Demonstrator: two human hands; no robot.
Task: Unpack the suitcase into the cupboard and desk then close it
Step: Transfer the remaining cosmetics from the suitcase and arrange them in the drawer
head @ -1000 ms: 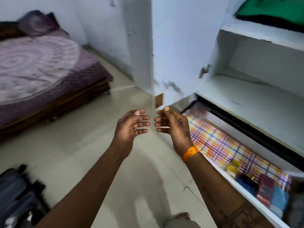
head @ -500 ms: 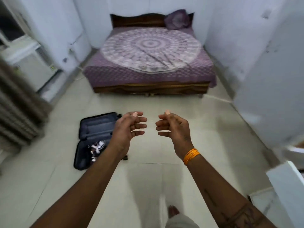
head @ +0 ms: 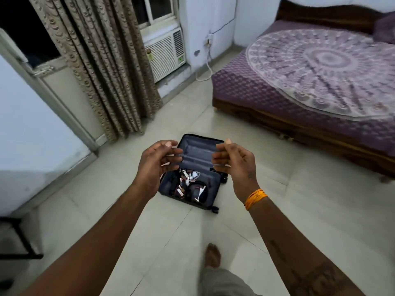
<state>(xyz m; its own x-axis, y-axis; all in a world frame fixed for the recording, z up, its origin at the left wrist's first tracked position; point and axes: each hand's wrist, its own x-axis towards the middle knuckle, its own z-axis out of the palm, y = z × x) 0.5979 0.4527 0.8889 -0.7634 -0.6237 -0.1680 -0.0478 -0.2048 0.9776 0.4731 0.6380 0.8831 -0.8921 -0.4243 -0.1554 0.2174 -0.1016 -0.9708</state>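
1. Blocking part of the view: left hand covers the left edge of the open suitcase; right hand covers the lid's right corner.
2. Suitcase contents are a jumble of small dark and white items with reddish bits. Too small and blurred to identify.
3. Bed is cut off by the right frame edge; only a corner of its pillow shows at the top right.
4. Dark metal frame at the lower left edge is cropped, cannot tell what it belongs to.
5. Window behind the curtain is dark, nothing readable through it.
6. Left hand: raised above the floor, fingers loosely curled, thumb up, palm facing right. Holds nothing, touches nothing.
7. Right hand: mirrors it, fingers loosely curled, thumb up, palm facing left. Empty too. Orange thread band on the wrist.
8. Hands are apart, gap between them sits over the suitcase lid.
9. Suitcase lies flat and open on the floor tiles, lid half toward the curtain, filled half toward the person, between curtain and bed, well apart from both.
10. Window AC unit sits in the wall beside the curtain; its cable runs down toward the floor near the bed corner.
11. One bare foot is visible at the bottom, on the floor short of the suitcase.
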